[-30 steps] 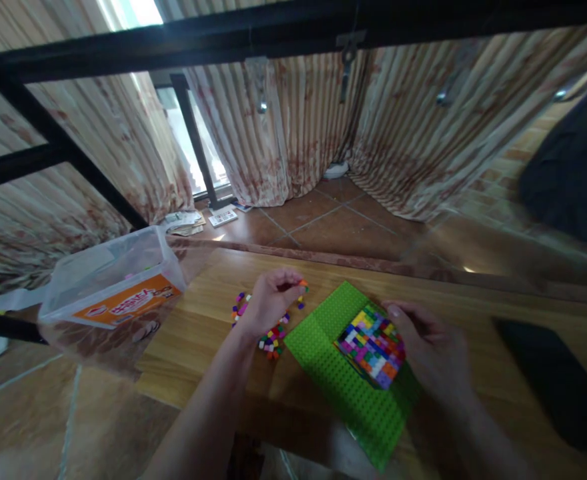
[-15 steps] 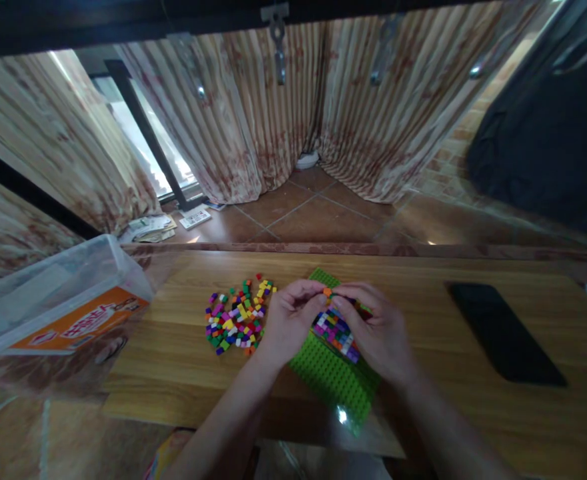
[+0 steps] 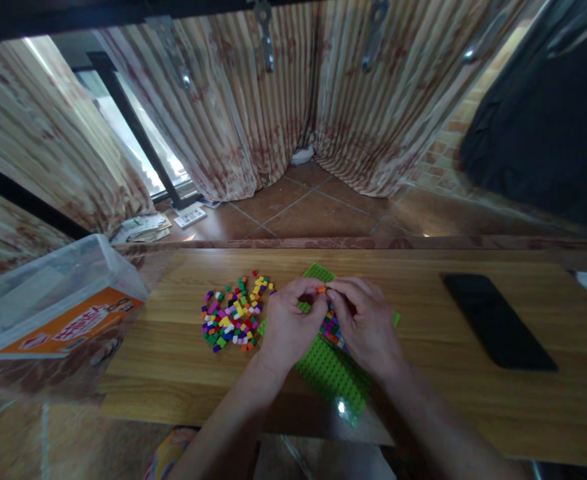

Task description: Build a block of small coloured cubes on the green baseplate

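A small orange block (image 3: 321, 289) sits between the fingertips of my two hands. My left hand (image 3: 293, 327) is closed in a pinch on it. Close against it, the thumb and fingers of my right hand (image 3: 368, 323) are pressed together; whatever they grip is too small to make out. Below both hands lies a green studded baseplate (image 3: 331, 373), set at a slant. Packed coloured blocks (image 3: 331, 327) show on the baseplate between my hands, partly covered by my right hand. Left of my left hand, a loose pile of small coloured blocks (image 3: 233, 313) is spread on the wooden table (image 3: 173, 373).
A clear plastic bin (image 3: 68, 300) with an orange label stands at the table's left end. To the right lies a black flat slab (image 3: 496, 320), like a tablet or phone. Striped curtains (image 3: 273, 113) hang beyond the table, above the tiled floor (image 3: 318, 203).
My fingertips and the orange block have shifted slightly left. My right hand now covers more of the packed blocks on the baseplate. The whole view has moved a little.
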`<state>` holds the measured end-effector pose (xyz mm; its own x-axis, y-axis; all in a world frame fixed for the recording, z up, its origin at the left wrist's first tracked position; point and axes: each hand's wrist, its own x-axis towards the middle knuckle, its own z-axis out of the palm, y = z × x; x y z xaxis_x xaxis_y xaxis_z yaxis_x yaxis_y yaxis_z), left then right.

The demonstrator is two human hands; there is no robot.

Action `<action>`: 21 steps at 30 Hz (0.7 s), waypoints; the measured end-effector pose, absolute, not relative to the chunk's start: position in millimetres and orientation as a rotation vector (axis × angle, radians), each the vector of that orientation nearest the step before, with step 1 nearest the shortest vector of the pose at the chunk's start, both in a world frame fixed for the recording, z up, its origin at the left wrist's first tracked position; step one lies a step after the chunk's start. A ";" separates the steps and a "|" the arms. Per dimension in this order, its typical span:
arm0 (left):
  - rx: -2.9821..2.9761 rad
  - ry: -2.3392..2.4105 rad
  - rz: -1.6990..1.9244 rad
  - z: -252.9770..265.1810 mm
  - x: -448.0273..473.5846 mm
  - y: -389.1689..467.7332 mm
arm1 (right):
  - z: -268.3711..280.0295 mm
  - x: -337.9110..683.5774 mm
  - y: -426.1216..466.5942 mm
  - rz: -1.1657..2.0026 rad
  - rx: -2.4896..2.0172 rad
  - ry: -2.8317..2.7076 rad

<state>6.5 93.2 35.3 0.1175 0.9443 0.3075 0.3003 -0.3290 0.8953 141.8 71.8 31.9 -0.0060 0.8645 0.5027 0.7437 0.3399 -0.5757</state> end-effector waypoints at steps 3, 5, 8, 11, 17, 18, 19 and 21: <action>1.688 1.233 1.235 34.2 8.7 92.3 | 31.2 141.0 71.4 0.119 -1.446 -1.788; 1.662 1.245 1.240 32.9 9.6 91.9 | 30.5 141.3 71.5 0.072 -1.442 -1.792; 1.632 1.275 1.257 31.8 9.3 92.0 | 30.8 144.9 72.3 0.039 -1.428 -1.778; 1.627 1.280 1.277 31.8 6.2 93.8 | 33.6 153.8 73.9 0.122 -1.424 -1.710; 1.579 1.295 1.296 29.2 -3.0 101.7 | 37.2 175.1 73.7 0.314 -1.426 -1.562; 1.580 1.296 1.300 28.1 -3.8 102.8 | 37.1 177.1 72.8 0.336 -1.409 -1.609; 1.585 1.299 1.300 26.9 -4.4 103.6 | 36.9 178.6 71.7 0.358 -1.389 -1.668; 1.601 1.298 1.288 24.6 -4.8 104.6 | 36.5 180.3 69.4 0.378 -1.349 -1.785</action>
